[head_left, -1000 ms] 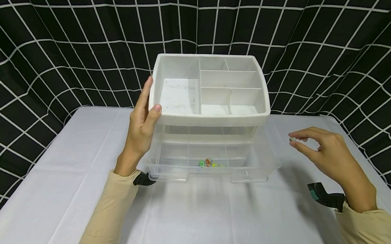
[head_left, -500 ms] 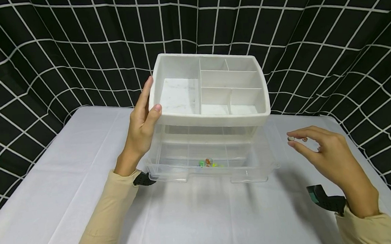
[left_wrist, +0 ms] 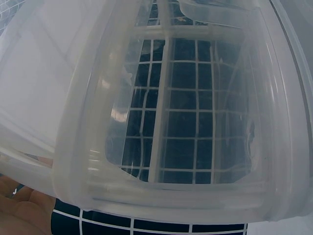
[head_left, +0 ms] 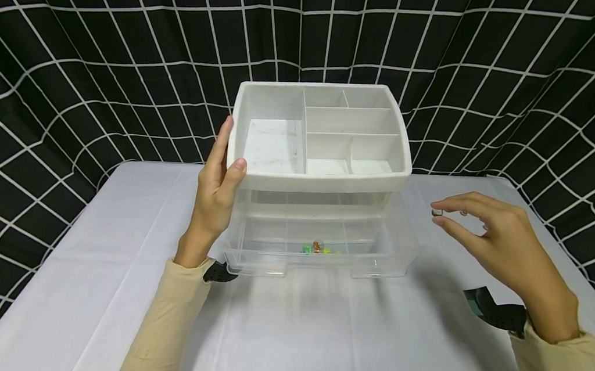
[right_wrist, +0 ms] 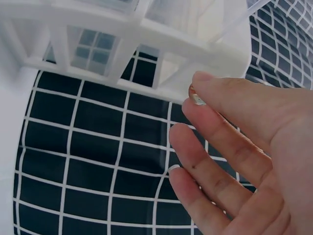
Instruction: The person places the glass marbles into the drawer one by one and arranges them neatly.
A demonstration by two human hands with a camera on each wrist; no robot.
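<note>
A white plastic drawer organizer (head_left: 329, 185) stands mid-table, with divided compartments on top. Its clear drawer (head_left: 261, 258) is pulled out towards me and holds several small glass marbles (head_left: 317, 246), green, orange and yellow. My left hand (head_left: 213, 199) grips the organizer's left side, thumb on the top rim and fingers along the outer wall. To the right of the drawer, in the air, my right hand (head_left: 500, 233) pinches a small clear marble (right_wrist: 197, 97) with a reddish tint between thumb and index finger. In the right wrist view its other fingers are loosely bent.
A white cloth covers the table (head_left: 309, 336). Black curtain with a white grid (head_left: 172, 61) surrounds the back and sides, close behind the organizer. Dark wrist straps (head_left: 496, 312) sit on both arms.
My right hand has shifted slightly left, towards the organizer, with the marble still pinched. My left hand, the organizer and the drawer look unchanged.
</note>
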